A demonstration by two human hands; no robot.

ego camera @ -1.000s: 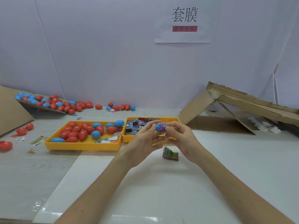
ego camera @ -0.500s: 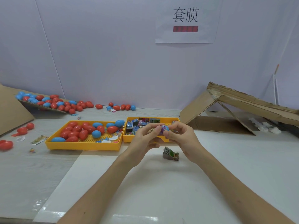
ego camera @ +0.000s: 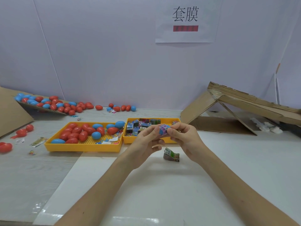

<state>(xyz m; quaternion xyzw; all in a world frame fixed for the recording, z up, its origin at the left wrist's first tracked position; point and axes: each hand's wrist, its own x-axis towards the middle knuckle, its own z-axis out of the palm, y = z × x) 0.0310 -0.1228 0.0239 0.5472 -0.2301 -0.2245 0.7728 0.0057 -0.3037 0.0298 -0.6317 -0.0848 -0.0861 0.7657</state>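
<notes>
Where the glossy white sheet (ego camera: pixel 162 193) covers the woodgrain table, left hand (ego camera: pixel 146 141) and right hand (ego camera: pixel 184 139) pinch a smooth blue egg (ego camera: pixel 163 130) sleeved in printed film; crumpled wrapper (ego camera: pixel 171 154) at six o'clock, perforated yellow tray (ego camera: pixel 81 148) at nine

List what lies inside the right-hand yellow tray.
Small printed film sleeves fill the left half of the yellow tray. Its right half is covered by the left hand and right hand, which hold a blue egg with a sleeve round it.
</notes>
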